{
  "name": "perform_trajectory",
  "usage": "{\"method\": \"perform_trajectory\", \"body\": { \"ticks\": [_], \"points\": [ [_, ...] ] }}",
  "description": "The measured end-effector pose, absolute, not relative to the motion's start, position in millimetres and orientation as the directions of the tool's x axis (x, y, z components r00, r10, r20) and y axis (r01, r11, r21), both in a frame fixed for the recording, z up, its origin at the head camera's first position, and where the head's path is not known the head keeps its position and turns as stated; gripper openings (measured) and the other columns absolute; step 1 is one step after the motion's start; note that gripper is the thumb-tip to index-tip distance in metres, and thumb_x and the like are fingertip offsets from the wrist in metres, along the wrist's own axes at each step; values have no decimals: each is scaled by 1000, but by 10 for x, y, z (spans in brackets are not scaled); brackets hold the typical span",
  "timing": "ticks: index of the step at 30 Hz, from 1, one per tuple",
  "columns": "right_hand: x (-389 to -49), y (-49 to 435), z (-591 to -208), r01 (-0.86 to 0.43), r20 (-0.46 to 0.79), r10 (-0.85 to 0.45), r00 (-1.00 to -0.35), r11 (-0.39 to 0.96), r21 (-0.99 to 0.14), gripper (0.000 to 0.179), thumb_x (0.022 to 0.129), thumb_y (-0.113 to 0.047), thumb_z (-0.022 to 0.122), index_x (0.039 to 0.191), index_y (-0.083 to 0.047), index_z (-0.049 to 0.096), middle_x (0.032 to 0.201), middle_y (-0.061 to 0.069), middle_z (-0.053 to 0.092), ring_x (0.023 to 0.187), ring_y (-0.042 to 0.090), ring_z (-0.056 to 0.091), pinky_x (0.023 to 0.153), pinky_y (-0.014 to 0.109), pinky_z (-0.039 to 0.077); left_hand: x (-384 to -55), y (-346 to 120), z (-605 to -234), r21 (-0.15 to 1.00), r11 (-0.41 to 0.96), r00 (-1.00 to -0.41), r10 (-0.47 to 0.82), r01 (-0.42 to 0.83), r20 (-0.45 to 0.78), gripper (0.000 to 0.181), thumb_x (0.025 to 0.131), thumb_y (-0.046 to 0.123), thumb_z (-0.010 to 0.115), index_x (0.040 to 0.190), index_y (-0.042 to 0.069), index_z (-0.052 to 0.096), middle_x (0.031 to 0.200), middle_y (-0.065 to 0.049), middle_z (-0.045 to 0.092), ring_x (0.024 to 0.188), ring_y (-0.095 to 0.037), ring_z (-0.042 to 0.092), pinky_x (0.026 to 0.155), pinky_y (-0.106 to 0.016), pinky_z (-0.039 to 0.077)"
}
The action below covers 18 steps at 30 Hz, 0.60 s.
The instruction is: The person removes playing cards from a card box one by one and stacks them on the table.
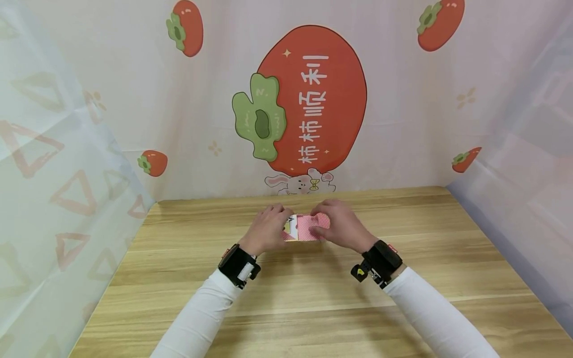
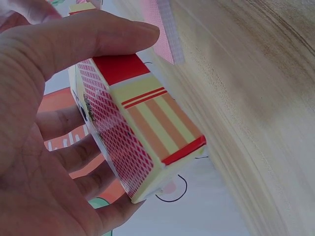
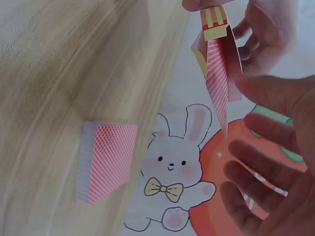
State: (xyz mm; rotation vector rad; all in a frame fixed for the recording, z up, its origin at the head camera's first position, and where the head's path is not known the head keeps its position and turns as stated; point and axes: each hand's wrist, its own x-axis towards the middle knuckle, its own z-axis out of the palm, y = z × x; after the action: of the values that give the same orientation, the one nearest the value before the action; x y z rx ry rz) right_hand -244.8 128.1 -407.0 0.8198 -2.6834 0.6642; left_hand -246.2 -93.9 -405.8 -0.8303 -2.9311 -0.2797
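My left hand [image 1: 267, 227] grips a playing-card box [image 2: 135, 118], thumb on its striped narrow side and the other fingers beneath. The box has a red-patterned face, and an ace is printed on another part seen in the head view. Its end towards my right hand gapes with the flaps out, as the right wrist view shows. My right hand [image 3: 275, 157] is beside that end, fingers spread and slightly bent, its thumb tip right at the box's edge. A deck of cards [image 3: 113, 160] with red-patterned backs and pale edges rests on the table below.
The wooden table [image 1: 313, 308] ends at the back against a hanging cloth [image 1: 389, 149] printed with persimmons and a rabbit. Cloth walls also stand at the left and right. Each wrist carries a black strapped camera.
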Motion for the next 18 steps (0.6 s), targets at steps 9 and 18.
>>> {"method": "perform_trajectory", "body": {
  "ticks": [9, 18],
  "points": [
    [-2402, 1167, -3991, -662, 269, -607, -748, 714, -227, 45, 66, -39, 79, 105, -21, 66, 119, -2, 55, 112, 18, 47, 93, 35, 36, -2477, -941, -4080, 161, 839, -854, 508, 520, 115, 70, 61, 27, 81, 124, 15, 52, 112, -2, 50, 108, -23, 45, 90, -46, 37],
    [-2408, 1137, -4021, -702, 272, -652, -708, 691, -171, 45, 63, -35, 81, 102, -21, 65, 120, 0, 55, 114, 18, 48, 95, 35, 35, -2467, -932, -4074, 164, 835, -851, 513, 526, 118, 69, 61, 24, 81, 123, 14, 54, 111, -3, 50, 105, -24, 46, 87, -46, 38]
  ]
}}
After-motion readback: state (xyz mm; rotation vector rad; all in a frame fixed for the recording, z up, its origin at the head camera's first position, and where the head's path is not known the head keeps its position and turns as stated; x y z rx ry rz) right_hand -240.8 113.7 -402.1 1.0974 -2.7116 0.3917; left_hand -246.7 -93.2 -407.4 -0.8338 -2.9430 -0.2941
